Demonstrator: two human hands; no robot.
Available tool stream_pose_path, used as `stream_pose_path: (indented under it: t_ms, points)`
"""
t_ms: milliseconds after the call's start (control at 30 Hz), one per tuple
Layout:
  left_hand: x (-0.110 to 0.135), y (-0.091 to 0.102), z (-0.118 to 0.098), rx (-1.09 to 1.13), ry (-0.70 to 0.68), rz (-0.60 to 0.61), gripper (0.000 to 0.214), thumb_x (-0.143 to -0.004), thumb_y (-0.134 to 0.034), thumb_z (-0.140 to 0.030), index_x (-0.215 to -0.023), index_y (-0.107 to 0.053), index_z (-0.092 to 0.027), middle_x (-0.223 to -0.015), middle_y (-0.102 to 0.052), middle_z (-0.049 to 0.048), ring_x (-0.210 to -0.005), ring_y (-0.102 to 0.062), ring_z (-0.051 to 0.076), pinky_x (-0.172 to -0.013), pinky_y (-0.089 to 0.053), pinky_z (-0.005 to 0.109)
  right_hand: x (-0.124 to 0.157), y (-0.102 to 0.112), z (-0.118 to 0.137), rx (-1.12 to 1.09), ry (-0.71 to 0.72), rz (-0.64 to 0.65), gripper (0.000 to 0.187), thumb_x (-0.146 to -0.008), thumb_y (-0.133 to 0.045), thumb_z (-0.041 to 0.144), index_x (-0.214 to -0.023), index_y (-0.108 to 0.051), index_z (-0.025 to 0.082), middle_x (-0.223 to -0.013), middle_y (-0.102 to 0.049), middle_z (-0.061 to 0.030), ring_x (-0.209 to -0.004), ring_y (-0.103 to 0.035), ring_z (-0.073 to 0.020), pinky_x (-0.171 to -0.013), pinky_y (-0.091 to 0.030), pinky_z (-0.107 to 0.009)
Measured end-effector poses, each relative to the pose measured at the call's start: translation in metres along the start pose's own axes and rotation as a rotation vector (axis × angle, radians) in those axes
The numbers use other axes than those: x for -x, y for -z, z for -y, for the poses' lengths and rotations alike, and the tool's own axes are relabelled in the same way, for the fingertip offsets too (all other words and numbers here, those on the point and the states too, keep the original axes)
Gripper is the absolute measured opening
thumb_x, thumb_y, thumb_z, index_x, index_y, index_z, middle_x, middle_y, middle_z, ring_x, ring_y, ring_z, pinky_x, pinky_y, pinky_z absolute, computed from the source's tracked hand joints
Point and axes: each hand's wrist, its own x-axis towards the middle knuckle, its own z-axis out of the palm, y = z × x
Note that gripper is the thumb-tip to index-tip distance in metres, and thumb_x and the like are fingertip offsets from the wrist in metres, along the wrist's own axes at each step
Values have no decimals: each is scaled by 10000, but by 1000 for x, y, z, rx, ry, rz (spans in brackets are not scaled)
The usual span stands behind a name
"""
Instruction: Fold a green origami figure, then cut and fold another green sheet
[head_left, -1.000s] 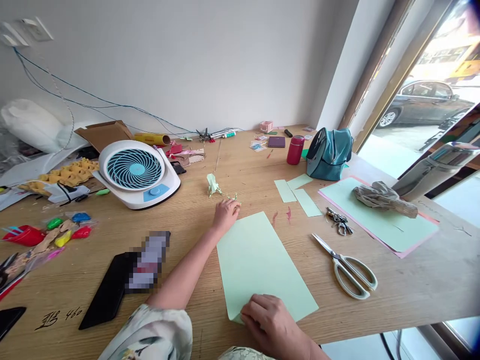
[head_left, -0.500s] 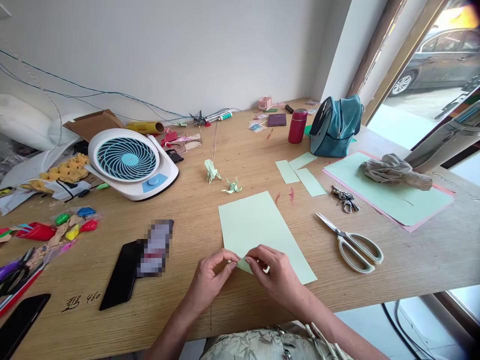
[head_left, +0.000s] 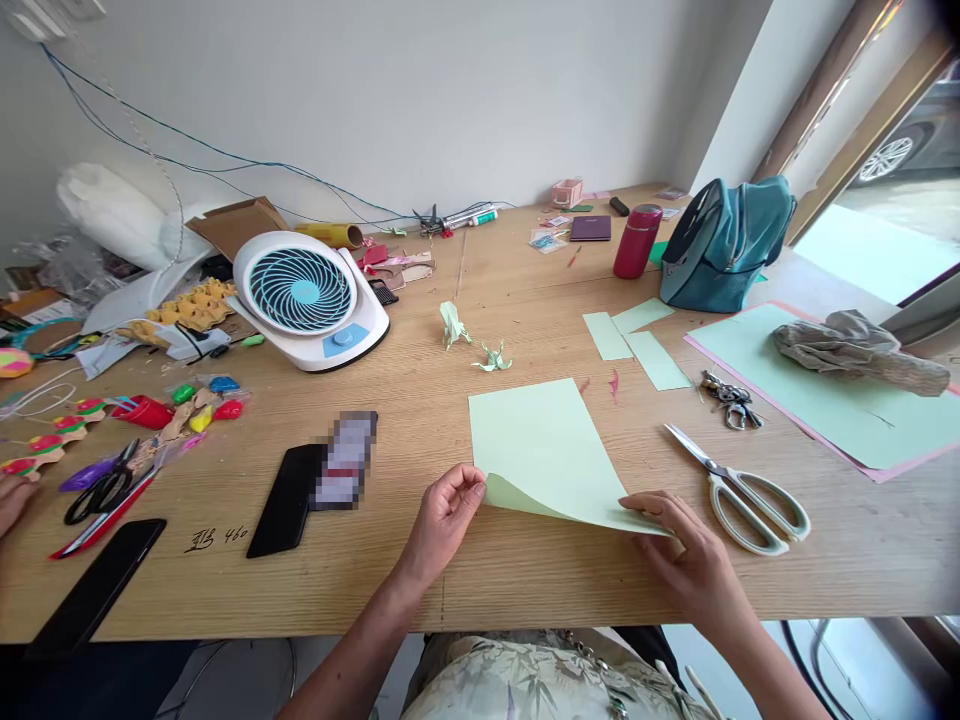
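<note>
A sheet of pale green paper (head_left: 544, 435) lies on the wooden table in front of me, its near edge lifted and curling upward. My left hand (head_left: 450, 510) is closed in a pinch on the near left corner. At the near right corner, my right hand (head_left: 686, 545) grips the edge with fingers on top and the thumb beneath, partly hidden. White-handled scissors (head_left: 739, 490) rest open-bladed beside my right hand. Beyond the sheet sit two small folded green paper figures, one upright (head_left: 452, 325) and one lower and spread (head_left: 493, 357).
Cut green strips (head_left: 658, 360), keys (head_left: 731, 400), a red bottle (head_left: 637, 242) and a teal bag (head_left: 727, 245) stand right. Left are a white fan (head_left: 311, 300), phones (head_left: 281, 500) and colourful clay packets (head_left: 202, 415). Another person's hand (head_left: 11, 500) shows at the far left edge.
My right hand has moved from the near left corner along to the near right corner. The near edge is now raised between both hands. The view has shifted left.
</note>
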Motion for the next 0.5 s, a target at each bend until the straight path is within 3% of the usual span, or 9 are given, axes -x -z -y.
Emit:
stream_pose_path:
  t_ms: [100,233,400,500]
  points:
    - [6,4,-1,-17,38,-43,267,-880,-521,-446,-808,-547,-190,-756,-522,1,-717,-472,142,-688,-416,235,-8,4,3,-98,-25,6,105,-936,-545,285,-931,-646,254,-1008,-673,-60,-950,-637,-248,-811,-520,-378]
    - [18,14,3,37,164,-39,294,-878,-526,-484,-823,-531,-195,-745,-507,-10,-665,-461,127,-623,-421,223,-10,4,14,-155,-96,93,212,-938,-543,380,-824,-642,232,-872,-659,-62,-852,-618,-236,-745,-512,-343]
    - [21,35,16,-16,222,82,304,-887,-530,-502,-869,-534,-199,-757,-549,-10,-647,-512,128,-586,-444,226,-3,-9,26,-175,-284,183,409,-944,-483,489,-641,-412,223,-579,-396,34,-541,-379,-124,-492,-338,-246]
    - [5,48,9,-159,113,3,289,-925,-492,-470,-1015,-559,-204,-940,-656,50,-851,-638,176,-747,-504,278,-6,-19,31,-174,-310,196,442,-929,-486,516,-638,-313,231,-580,-286,54,-535,-291,-107,-479,-270,-238]
